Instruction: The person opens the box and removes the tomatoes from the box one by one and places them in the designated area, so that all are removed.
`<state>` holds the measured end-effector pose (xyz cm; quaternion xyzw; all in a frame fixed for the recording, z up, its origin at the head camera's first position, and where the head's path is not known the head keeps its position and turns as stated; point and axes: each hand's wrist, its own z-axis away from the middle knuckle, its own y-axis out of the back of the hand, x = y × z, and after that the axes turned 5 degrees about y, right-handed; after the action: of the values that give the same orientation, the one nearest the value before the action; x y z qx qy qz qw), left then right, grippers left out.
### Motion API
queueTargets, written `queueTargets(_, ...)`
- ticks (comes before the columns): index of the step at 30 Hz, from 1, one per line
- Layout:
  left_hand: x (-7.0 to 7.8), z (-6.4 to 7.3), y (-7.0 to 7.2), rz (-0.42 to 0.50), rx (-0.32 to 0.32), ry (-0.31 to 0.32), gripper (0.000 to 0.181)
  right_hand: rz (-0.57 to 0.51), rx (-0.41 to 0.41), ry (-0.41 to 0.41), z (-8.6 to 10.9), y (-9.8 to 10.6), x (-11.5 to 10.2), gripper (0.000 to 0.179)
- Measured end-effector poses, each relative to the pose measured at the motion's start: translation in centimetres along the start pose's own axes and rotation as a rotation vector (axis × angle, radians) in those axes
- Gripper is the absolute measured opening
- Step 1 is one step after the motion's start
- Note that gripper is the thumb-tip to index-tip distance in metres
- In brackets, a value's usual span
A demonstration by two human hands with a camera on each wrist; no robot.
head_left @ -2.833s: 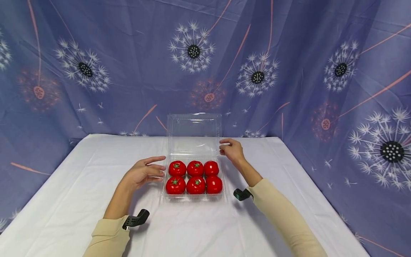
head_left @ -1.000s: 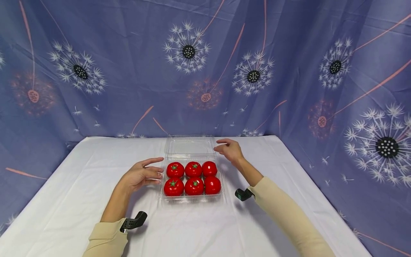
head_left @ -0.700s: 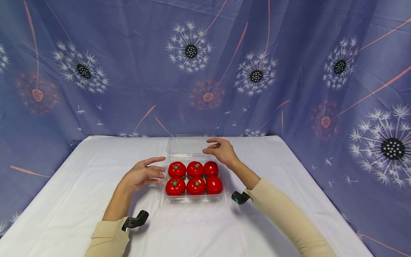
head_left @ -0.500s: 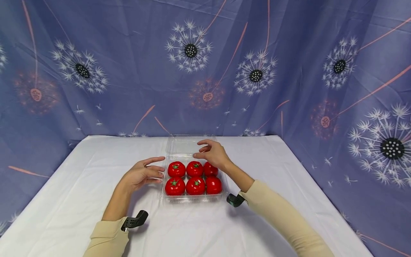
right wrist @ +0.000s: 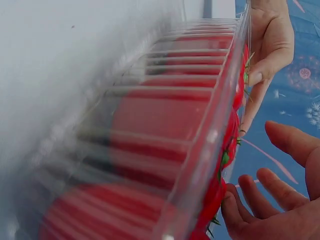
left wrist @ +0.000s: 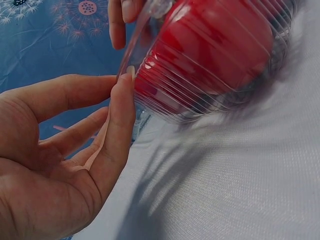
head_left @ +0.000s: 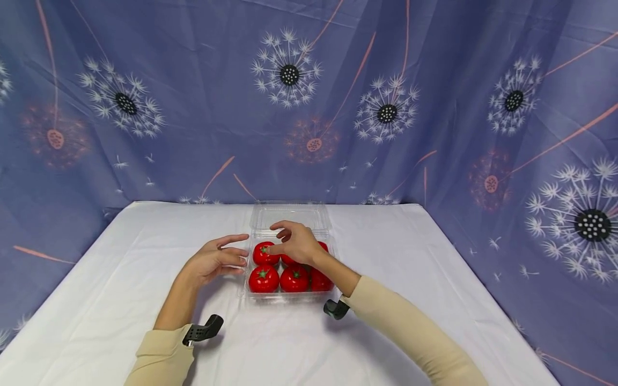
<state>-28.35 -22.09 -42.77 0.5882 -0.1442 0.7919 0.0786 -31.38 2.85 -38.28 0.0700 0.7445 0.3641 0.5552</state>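
Note:
Several red tomatoes with green stems sit in two rows in a clear plastic container [head_left: 289, 296], its clear lid [head_left: 314, 217] folded back behind it. My left hand [head_left: 214, 261] is at the container's left side, its fingers extended and fingertips at the rim; the left wrist view shows them against the ridged wall. My right hand [head_left: 298, 244] is over the back row, fingers loosely bent, and covers part of the middle and right tomatoes. Its thumb overlaps the back left tomato [head_left: 263, 258]; contact is unclear. The front left tomato [head_left: 264, 280] shows fully.
A white cloth [head_left: 386, 252] covers the table under the container. Blue curtains [head_left: 207, 96] with a dandelion print hang behind the table and along its sides. A black wrist camera [head_left: 205, 329] is strapped at the left sleeve, another [head_left: 336, 309] at the right.
The lid stood upright at first and now lies back behind the container. My right hand has moved left and nearer, from beside the lid to above the tomatoes. My left hand stays put.

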Motion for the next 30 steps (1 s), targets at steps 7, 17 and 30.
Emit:
queueTargets(7,-0.1,-0.1,0.0,0.0,-0.018,-0.012,0.076,0.009,-0.011,-0.008,-0.3,-1.0,0.1,0.053)
queueTargets(17,-0.1,0.1,-0.1,0.012,-0.009,-0.012,0.077,0.024,-0.038,-0.035,-0.1,-2.0,0.6,0.058)
queueTargets(30,0.0,0.1,-0.1,0.027,-0.006,-0.019,0.077,0.214,-0.027,0.001,-0.2,-3.3,0.7,0.059)
